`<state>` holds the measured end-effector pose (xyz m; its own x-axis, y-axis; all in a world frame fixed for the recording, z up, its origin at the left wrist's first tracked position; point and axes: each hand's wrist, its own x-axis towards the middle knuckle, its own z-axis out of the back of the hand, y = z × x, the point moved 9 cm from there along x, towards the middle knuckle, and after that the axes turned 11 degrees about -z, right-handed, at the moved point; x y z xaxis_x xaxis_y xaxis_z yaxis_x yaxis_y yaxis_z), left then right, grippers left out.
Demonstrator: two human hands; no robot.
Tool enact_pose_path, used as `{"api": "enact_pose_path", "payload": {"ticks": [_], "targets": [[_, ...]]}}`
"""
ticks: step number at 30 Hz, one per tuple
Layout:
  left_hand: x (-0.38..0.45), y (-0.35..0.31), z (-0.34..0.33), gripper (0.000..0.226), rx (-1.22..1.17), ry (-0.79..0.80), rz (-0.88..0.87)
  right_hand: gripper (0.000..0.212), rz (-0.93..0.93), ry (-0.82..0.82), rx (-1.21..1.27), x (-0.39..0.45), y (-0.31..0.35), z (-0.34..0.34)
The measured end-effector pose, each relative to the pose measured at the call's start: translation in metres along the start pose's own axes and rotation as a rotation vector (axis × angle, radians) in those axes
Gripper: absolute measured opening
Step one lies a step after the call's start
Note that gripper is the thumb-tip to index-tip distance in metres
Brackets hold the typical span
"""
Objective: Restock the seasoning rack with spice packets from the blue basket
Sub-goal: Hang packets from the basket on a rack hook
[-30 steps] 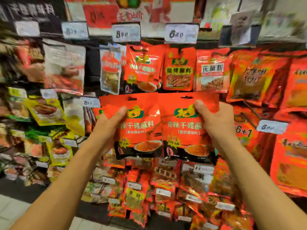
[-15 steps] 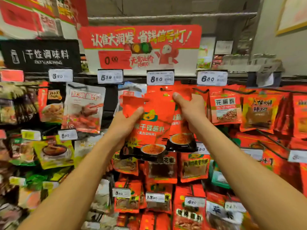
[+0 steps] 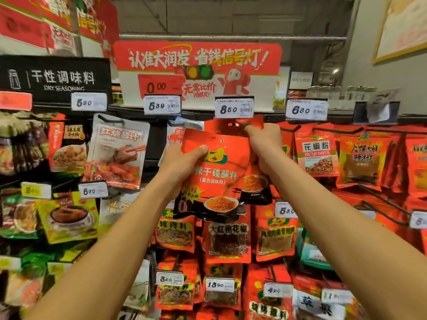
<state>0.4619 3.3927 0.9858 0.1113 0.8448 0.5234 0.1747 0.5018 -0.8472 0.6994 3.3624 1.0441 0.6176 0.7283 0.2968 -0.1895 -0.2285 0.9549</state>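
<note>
Glossy flat packets (image 3: 217,172) in both hands (image 3: 182,167)

Hanging in rows from the pegs of a seasoning rack (image 3: 203,116), packets of many kinds. Along the top rail, sitting in a line, white price tags (image 3: 234,108) reading 5.90, 5.30, 8.50 and 6.80. Hanging at upper left, a pale sauce packet (image 3: 117,151); at upper right, red pepper-powder packets (image 3: 316,155) just beside darker red ones (image 3: 360,162). Dangling lower down, a yellow-green packet (image 3: 69,215) at left and red packets (image 3: 227,239) in the middle, each row carrying its own small tag (some digits too blurred to read). Standing above the rail, a black "DRY SEASONING" sign (image 3: 55,79) and a red promotional board (image 3: 198,65).
</note>
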Motion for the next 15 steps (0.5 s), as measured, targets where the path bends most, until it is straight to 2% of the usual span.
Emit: {"api": "enact_pose_path", "payload": {"ticks": [5, 9, 13, 15], "targets": [[0.004, 0.004, 0.001, 0.026, -0.046, -0.05, 0.022, 0.029, -0.084, 0.004, -0.024, 0.005, -0.006, -0.001], [0.008, 0.001, -0.008, 0.017, -0.086, -0.02, 0.036, 0.028, -0.181, 0.06, -0.05, 0.009, -0.018, -0.006], [0.016, -0.009, -0.02, 0.015, -0.053, 0.005, 0.016, 0.031, -0.229, 0.122, 0.179, 0.012, -0.025, 0.002], [0.021, -0.014, -0.028, 0.015, -0.058, 0.004, 0.01, 0.041, -0.213, 0.154, 0.34, 0.01, -0.026, 0.009]]}}
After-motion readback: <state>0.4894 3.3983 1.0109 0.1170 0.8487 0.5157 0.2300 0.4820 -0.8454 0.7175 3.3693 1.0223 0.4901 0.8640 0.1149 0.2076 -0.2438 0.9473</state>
